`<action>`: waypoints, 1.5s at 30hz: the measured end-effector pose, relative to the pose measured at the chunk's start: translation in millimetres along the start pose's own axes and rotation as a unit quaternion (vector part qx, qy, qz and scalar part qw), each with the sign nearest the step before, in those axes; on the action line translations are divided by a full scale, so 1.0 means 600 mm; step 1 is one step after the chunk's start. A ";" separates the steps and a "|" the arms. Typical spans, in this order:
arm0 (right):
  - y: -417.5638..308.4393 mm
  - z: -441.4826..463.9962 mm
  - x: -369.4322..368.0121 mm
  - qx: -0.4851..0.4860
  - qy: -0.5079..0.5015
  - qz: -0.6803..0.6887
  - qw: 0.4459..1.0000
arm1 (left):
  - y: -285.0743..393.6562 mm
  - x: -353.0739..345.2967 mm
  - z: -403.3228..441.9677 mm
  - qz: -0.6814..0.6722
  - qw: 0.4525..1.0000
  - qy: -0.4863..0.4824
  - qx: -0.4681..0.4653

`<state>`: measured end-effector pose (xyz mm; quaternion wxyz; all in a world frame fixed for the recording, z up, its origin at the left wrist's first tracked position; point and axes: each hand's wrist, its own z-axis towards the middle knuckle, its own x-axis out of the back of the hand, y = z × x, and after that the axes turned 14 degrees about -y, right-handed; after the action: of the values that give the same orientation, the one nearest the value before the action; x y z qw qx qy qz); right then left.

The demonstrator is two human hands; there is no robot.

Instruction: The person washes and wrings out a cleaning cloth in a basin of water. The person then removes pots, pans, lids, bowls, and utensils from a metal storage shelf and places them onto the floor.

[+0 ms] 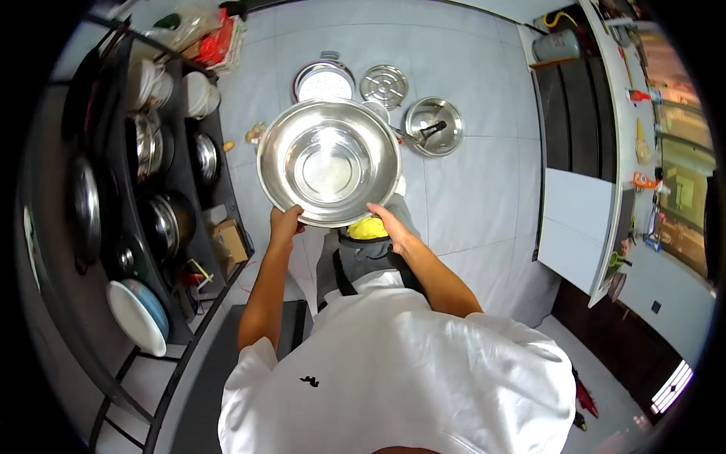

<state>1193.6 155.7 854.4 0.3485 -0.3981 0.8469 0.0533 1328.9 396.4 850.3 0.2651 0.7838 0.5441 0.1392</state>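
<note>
A large, shiny metal basin (329,163) faces up in front of my body, with nothing visible inside. My left hand (285,225) grips its near rim at the lower left, thumb over the edge. Across from it, my right hand (388,225) holds the near rim at the lower right, its fingers partly hidden beneath. Beyond the basin are a pot with a white perforated insert (325,83) and a round metal rack (384,87). To the right stands a metal pot (448,140) with a black-handled utensil in it. Something yellow (367,228) shows below the basin.
A dark shelf rack (170,227) with pots, lids and bowls runs along the left. Red and white items (219,39) sit at its far end. On the right is a counter (614,144) with a white cabinet panel (576,223). Grey tiles (476,193) cover the floor.
</note>
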 end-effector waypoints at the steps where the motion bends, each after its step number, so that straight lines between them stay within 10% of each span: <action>1: -0.006 -0.013 0.016 0.023 0.040 0.030 0.998 | 0.007 -0.033 0.015 0.026 1.000 -0.015 -0.005; 19: 0.020 -0.098 0.714 0.146 0.176 0.367 0.902 | -0.161 -0.780 0.448 0.343 0.911 -0.145 0.176; 28: 0.032 -0.040 0.982 0.209 0.262 0.403 0.851 | -0.349 -0.956 0.647 0.365 0.908 -0.182 0.098; 45: 0.145 0.134 0.971 0.164 0.333 0.518 0.770 | -0.608 -1.142 0.933 0.429 0.884 -0.179 0.059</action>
<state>919.2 -127.2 409.2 0.0235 0.1718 0.9836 -0.0497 1075.5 -289.2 232.4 0.2258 0.9663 0.1058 0.0646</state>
